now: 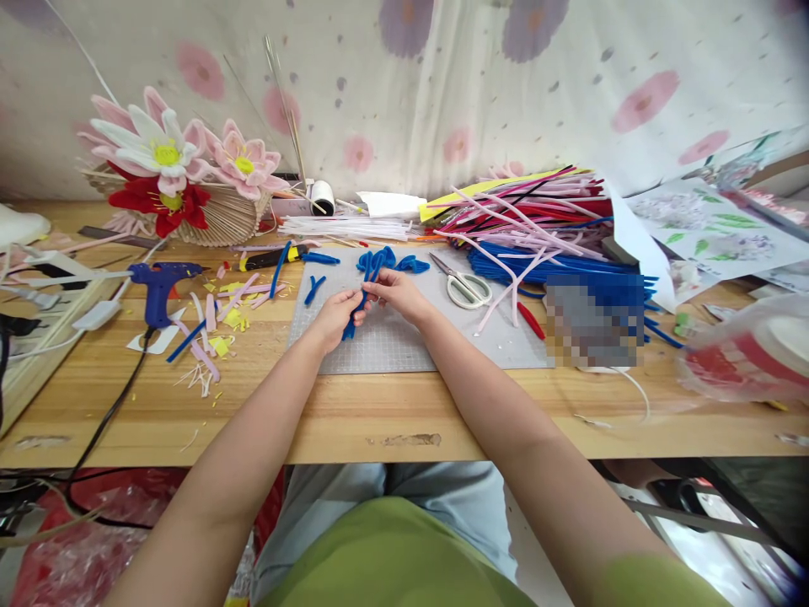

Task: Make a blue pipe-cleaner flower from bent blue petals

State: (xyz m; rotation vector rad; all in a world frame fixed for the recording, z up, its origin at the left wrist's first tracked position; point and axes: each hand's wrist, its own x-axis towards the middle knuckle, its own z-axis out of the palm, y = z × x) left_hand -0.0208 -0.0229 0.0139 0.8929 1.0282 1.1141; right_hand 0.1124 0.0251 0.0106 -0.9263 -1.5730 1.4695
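The bent, fuzzy pipe-cleaner stems you hold are solid royal blue, against your flat pale-grey cutting mat ruled with a fine light grid. Your short-sleeved top is plain olive green. At your left, fuzzy petalled flowers show white, pink and red around yellow centres. The draped off-white cloth facing you carries pink and purple blooms; the blurred, plastic-wrapped round tub seems red and white.

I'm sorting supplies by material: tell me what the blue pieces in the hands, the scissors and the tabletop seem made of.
Blue pieces: probably pipe cleaner, matte, judging by the fuzzy surface.
Scissors: blades likely metal, from their grey tone; pale handles perhaps plastic, going by their smooth look.
Tabletop: wood or wood-look laminate, perhaps satin, with brown grain visible.
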